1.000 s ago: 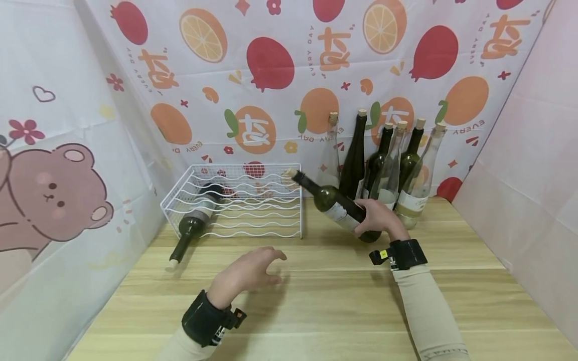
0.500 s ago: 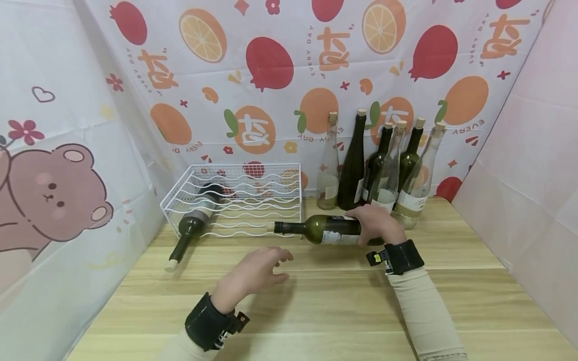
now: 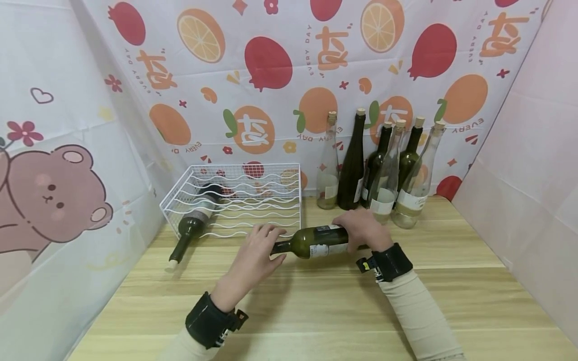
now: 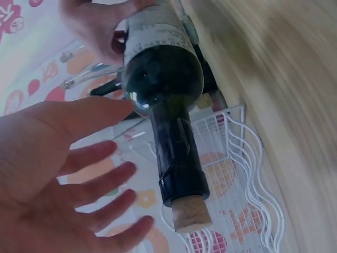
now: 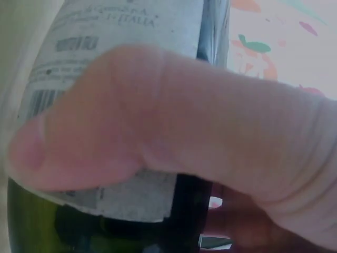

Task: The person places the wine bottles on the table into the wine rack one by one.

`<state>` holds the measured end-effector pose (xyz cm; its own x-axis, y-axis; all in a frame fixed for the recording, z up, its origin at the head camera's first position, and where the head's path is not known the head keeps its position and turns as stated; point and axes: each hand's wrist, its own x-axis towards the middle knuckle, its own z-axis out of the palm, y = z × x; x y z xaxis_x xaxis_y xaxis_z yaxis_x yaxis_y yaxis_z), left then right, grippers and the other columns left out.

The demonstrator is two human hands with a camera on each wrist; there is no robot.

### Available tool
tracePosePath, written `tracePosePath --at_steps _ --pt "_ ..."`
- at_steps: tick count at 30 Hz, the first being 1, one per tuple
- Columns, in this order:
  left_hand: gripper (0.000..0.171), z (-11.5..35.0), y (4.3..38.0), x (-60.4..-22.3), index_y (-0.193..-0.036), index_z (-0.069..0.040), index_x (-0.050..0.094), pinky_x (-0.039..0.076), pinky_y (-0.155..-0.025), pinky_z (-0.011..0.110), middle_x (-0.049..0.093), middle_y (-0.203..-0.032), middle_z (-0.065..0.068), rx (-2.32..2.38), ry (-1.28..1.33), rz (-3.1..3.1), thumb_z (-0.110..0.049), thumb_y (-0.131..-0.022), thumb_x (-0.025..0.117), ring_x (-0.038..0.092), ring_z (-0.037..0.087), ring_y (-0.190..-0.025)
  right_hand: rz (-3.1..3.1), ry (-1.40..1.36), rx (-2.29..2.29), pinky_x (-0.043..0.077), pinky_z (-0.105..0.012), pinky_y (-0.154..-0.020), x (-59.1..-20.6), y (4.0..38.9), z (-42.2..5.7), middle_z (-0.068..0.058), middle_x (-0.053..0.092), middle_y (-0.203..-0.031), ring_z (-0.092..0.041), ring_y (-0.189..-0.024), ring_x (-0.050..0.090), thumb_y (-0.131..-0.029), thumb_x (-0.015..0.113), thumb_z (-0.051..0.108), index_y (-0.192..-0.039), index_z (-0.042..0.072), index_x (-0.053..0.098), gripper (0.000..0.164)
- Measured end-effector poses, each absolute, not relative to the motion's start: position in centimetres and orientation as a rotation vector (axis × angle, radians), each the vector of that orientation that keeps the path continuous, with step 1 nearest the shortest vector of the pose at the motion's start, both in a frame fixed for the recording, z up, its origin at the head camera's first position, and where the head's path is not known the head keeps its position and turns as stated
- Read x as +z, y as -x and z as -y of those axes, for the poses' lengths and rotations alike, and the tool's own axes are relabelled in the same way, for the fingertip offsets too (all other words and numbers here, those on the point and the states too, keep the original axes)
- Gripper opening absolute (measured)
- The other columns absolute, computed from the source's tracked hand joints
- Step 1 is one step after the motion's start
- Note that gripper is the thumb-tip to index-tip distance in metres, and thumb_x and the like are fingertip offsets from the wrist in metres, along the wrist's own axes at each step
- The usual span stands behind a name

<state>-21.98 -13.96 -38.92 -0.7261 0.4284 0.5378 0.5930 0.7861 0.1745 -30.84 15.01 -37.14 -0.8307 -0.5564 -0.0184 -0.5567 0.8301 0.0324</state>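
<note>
A dark green wine bottle [image 3: 316, 242] with a white label lies level in the air over the table, its neck toward the left. My right hand [image 3: 364, 229] grips it near the base; in the right wrist view the thumb [image 5: 79, 142] lies across the label. At the neck end is my left hand [image 3: 255, 253], fingers spread; in the left wrist view its fingers [image 4: 100, 174] are beside the neck, not wrapped round it. That view also shows the cork [image 4: 190, 213] in the bottle's mouth. Behind the hands stands a white wire rack [image 3: 244, 200], holding another wine bottle [image 3: 193, 226] tilted neck-forward at its left.
Several corked bottles stand upright at the back right, among them a dark one [image 3: 352, 170] and a clear one [image 3: 416, 180]. Fruit-printed cloth [image 3: 271, 30] hangs behind the wooden table [image 3: 325, 311], with more cloth at both sides.
My right hand has swung the bottle from slanted to level and brought it left and nearer. The left hand has moved up to the bottle's neck.
</note>
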Motion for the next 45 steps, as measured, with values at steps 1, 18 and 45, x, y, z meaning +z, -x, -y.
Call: tracePosePath --at_steps 1,18,45 --pt "0.055 14.0 22.0 -39.0 -0.122 -0.003 0.067 0.054 -0.091 0.052 0.07 -0.119 0.012 -0.443 0.759 2.512 -0.016 -0.075 0.093 0.063 0.035 -0.109 -2.996 0.93 0.079 0.048 -0.037 -0.068 -37.1 30.7 -14.7 0.004 0.071 -0.097 -0.017 -0.078 0.059 -0.062 0.093 0.019 -0.107 0.027 0.07 0.051" --pt "0.047 14.6 22.2 -39.7 -0.105 -0.008 0.06 0.051 -0.067 0.04 0.068 -0.097 0.004 -0.486 0.699 2.998 -0.039 -0.081 0.085 0.061 0.016 -0.082 -2.952 1.059 0.08 0.052 -0.035 -0.076 -37.0 29.3 -12.1 0.006 0.074 -0.099 -0.016 -0.087 0.063 -0.059 0.096 0.015 -0.11 0.026 0.071 0.058" --pt "0.019 15.7 22.5 -40.4 -0.094 -0.008 0.057 0.046 -0.066 0.042 0.058 -0.08 0.005 -0.371 0.822 3.155 -0.021 -0.095 0.071 0.052 0.02 -0.071 -2.791 1.051 -0.119 0.052 -0.033 -0.077 -37.3 29.2 -12.1 0.005 0.07 -0.098 -0.013 -0.087 0.058 -0.06 0.09 0.004 -0.111 0.021 0.069 0.057"
